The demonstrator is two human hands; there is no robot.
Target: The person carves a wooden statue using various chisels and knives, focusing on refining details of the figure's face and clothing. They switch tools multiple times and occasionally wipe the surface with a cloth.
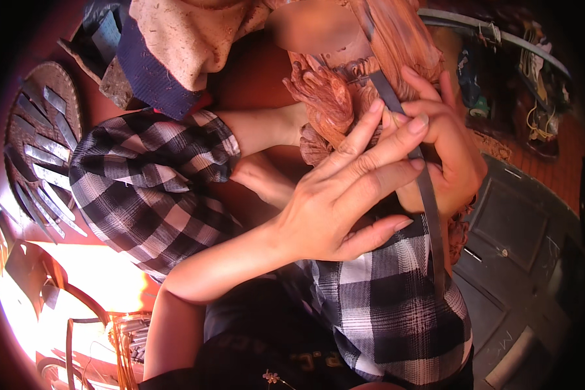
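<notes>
A reddish-brown carved wooden figure (331,107) lies tilted in front of me, with a carved hand and flowing folds showing. Across its near side runs a long, flat, dark steel carving chisel (429,201), its square upper end against the wood. My right hand (448,146) is closed round the chisel's upper part, two fingers reaching up over the carving. From the left comes my left hand (344,192), fingers stretched out and thumb apart, its fingertips resting on the chisel beside the right hand. The chisel's lower end lies over black-and-white plaid cloth (383,305).
A round woven tray (16,123) at the left carries several flat metal blades (52,153). Beige and navy cloth (175,39) with wood chips lies at the upper left. A dark panelled case (520,214) stands at the right. Cords (543,123) hang at the upper right.
</notes>
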